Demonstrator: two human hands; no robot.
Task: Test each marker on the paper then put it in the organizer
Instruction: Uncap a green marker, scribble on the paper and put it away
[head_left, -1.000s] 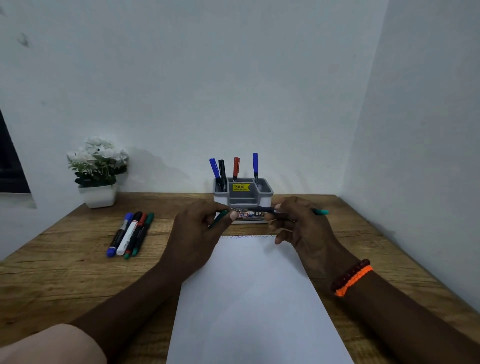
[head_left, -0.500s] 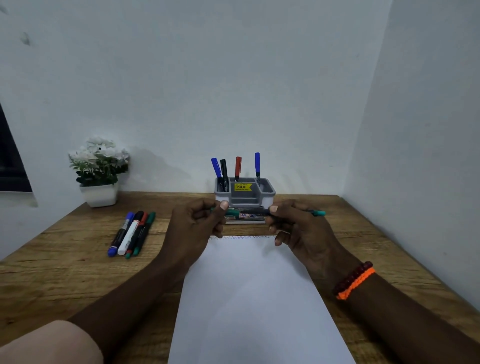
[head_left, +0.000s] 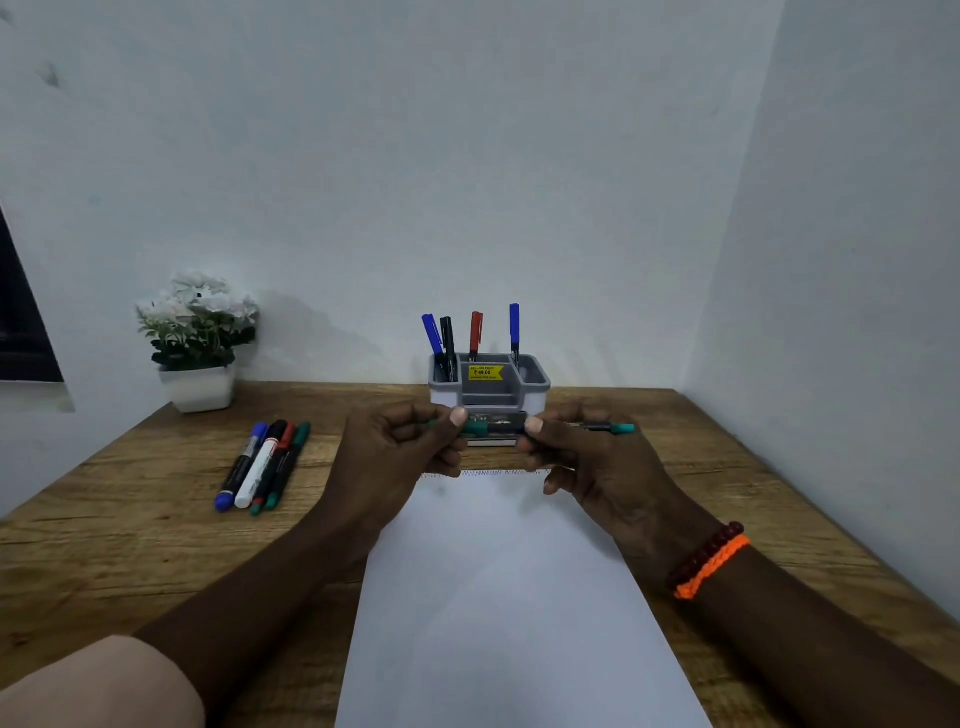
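Both grips on green marker (head_left: 498, 427): left hand (head_left: 402, 457), right hand (head_left: 592, 462)

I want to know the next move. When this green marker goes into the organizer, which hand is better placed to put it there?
Probably the right hand: it grips the green marker by its barrel, just in front of the organizer. The left hand pinches only the cap end.

Hidden and cut-off parts

The left hand (head_left: 400, 457) and right hand (head_left: 587, 462) cover most of the green marker (head_left: 621, 428); organizer (head_left: 540, 387) label print is too small to read; paper (head_left: 509, 597) runs off frame at 6 o'clock.
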